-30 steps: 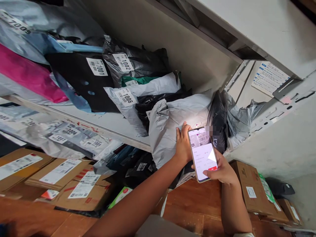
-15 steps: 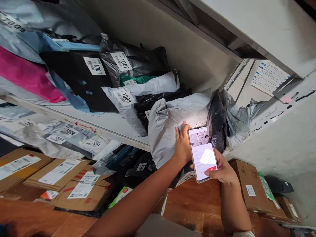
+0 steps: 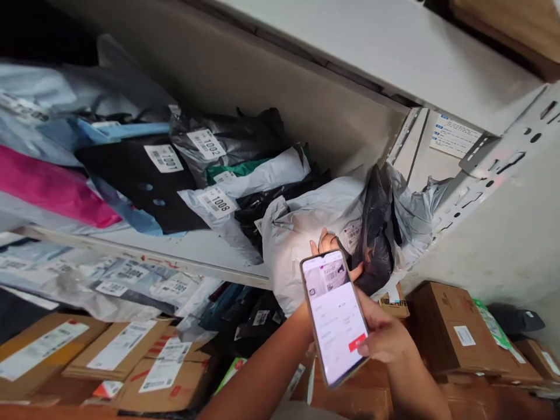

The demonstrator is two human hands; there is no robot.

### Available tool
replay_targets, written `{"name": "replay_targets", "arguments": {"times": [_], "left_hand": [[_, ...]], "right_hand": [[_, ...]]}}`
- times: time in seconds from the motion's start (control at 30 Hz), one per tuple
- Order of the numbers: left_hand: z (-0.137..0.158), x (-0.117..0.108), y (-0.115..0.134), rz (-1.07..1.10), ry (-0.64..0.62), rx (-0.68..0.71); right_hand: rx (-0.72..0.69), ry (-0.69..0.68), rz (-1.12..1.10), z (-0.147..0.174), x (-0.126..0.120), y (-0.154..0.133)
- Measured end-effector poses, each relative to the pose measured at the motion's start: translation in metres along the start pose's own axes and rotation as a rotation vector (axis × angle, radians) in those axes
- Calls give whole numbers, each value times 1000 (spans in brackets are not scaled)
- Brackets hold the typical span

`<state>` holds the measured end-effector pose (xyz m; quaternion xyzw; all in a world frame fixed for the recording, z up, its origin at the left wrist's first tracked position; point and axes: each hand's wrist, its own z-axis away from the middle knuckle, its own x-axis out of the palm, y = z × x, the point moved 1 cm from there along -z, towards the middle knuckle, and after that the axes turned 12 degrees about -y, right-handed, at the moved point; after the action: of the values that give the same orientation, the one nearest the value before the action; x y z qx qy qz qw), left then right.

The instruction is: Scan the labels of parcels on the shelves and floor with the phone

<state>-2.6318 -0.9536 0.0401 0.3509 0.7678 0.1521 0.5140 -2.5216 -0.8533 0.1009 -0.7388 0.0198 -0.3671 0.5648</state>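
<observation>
My right hand [image 3: 382, 335] holds a smartphone [image 3: 335, 332] upright, its thumb at a red button on the lit screen. The upper part of that screen shows a camera picture of a barcode label. Behind the phone, my left hand [image 3: 328, 241] lies against a large white plastic mailer bag [image 3: 289, 256] with its fingers spread; the phone hides much of it. One digit reaches toward a black plastic parcel [image 3: 376, 251] standing at the right of the white bag. A printed label [image 3: 351, 234] shows on the white bag beside my left fingers.
Several bagged parcels lie on the shelf [image 3: 210, 265], among them a black one [image 3: 140, 181] marked 1001 and a pink one [image 3: 52, 189]. Cardboard boxes [image 3: 455, 332] stand low at the right, others [image 3: 166, 373] at lower left. A perforated metal post [image 3: 490, 169] bounds the shelf.
The phone has come closer to me and lower, now covering more of my left hand. My left fingers have spread, one toward the black parcel. The camera view has tilted upward.
</observation>
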Motion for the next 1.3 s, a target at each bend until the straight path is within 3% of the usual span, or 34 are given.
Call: {"name": "replay_targets", "arguments": {"times": [0.13,0.23,0.33,0.4,0.47,0.57,0.67,0.73,0.8,0.9,0.97,1.1,1.3], "left_hand": [[1,-19,4,125,93,-16],[-10,-55,20,222,72,112],[-33,-99,49,197,-113,370],[-51,-124,58,97,-303,448],[-69,-142,49,31,-425,457],[-89,-155,16,-97,-394,292],[-93,-153,1,-354,-302,127],[-92,-142,16,-542,-219,174],[-95,-126,44,-736,-211,330],[-107,-99,77,-849,-474,499],[-117,-86,83,-833,-585,475],[-126,-67,70,-848,-594,288],[-106,-49,53,-782,-723,526]], "right_hand": [[-79,-30,-182,-3,16,29],[-137,-9,-236,7,21,43],[-205,62,-282,23,25,45],[-242,70,-289,34,28,41],[-278,70,-268,46,30,36],[-296,136,-234,67,28,33],[-319,232,-226,90,22,37],[-344,292,-227,103,17,42],[-354,361,-212,111,13,48],[-340,428,-205,110,12,57],[-341,399,-238,101,14,60],[-357,235,-331,73,24,62],[-371,102,-425,45,30,72]]}}
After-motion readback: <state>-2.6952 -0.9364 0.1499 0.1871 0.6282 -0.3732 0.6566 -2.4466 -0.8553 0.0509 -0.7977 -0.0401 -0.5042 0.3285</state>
